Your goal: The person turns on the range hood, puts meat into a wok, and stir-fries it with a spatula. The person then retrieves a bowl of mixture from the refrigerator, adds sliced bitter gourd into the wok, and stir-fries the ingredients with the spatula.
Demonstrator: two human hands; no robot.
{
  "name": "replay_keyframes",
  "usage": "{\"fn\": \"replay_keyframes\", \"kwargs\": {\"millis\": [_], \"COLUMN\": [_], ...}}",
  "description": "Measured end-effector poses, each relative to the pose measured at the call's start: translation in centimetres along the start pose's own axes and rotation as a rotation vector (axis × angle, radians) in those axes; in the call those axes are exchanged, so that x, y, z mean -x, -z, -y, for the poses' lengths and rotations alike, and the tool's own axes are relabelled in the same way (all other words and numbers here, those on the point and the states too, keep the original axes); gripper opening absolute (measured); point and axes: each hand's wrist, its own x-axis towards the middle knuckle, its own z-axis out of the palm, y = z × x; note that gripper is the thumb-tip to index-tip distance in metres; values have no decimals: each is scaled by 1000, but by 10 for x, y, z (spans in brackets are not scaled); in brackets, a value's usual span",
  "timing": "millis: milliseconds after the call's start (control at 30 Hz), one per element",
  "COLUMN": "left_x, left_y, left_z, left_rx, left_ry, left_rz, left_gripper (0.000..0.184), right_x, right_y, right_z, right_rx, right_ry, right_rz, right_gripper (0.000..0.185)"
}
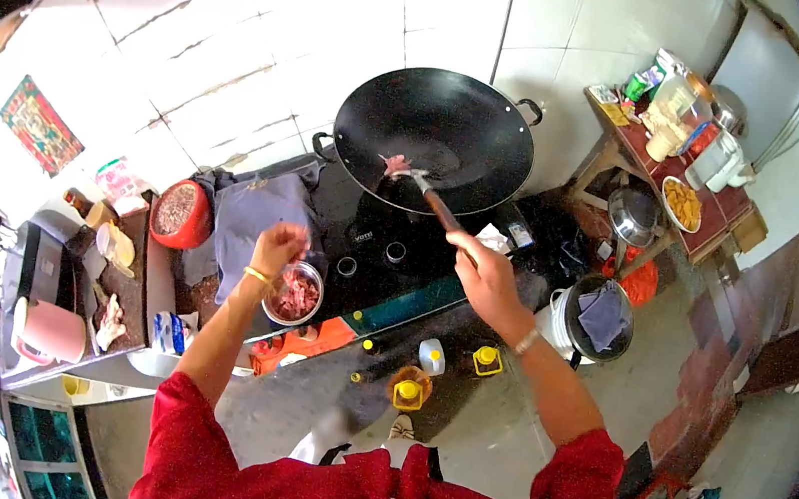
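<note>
My right hand (486, 279) is wrapped round the wooden handle of a wok spatula (443, 209). The spatula's metal head rests inside a large black wok (476, 128), beside a small clump of pinkish meat (396, 164) on the wok's near left side. My left hand (280, 250) hovers just above and left of a metal bowl (317, 311) that holds pieces of raw red meat (295, 294). Its fingers are curled in, and what they hold, if anything, is hidden. A folded grey cloth (258, 211) lies behind this hand.
The wok stands on a black stove top (362, 224). Left are a red bowl of grains (182, 213) and a pink container (54, 330). A red-topped table (668, 164) at right bears a plate of yellow food (682, 205). Yellow-capped jugs (409, 392) stand on the floor.
</note>
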Motion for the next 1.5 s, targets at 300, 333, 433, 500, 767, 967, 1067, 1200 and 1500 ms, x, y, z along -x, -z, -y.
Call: {"fn": "replay_keyframes", "kwargs": {"millis": [300,333,433,500,767,967,1067,1200,1500], "left_x": [70,67,63,69,84,104,130,174,219], "left_y": [17,18,14,15,29,51,78,107,116], "left_z": [65,77,87,83,88,94,113,144,140], "left_rx": [-641,-631,-639,-752,-679,-396,-321,-338,-529], "left_ry": [-172,-178,-241,-324,-275,-285,-154,-131,-36], "left_rz": [-252,-253,-287,-239,-158,-418,-421,-402,-327], "left_gripper": [19,19,22,24,8,9,9,8,10], "right_x": [-46,-50,-57,-54,-33,-27,-32,-42,-52], "right_y": [-17,-17,-32,-35,-9,-43,-64,-69,-36], "right_z": [-26,-21,-38,-40,-5,8,3,-12,38], "right_rx": [209,268,277,296,40,74,294,380,-445], "right_ry": [-29,27,46,38,-273,-264,-115,-255,-747], "right_rz": [-61,-48,-16,0,-97,19,-12,-129,-377], "right_gripper": [25,25,27,27,23,24,25,24,13]}}
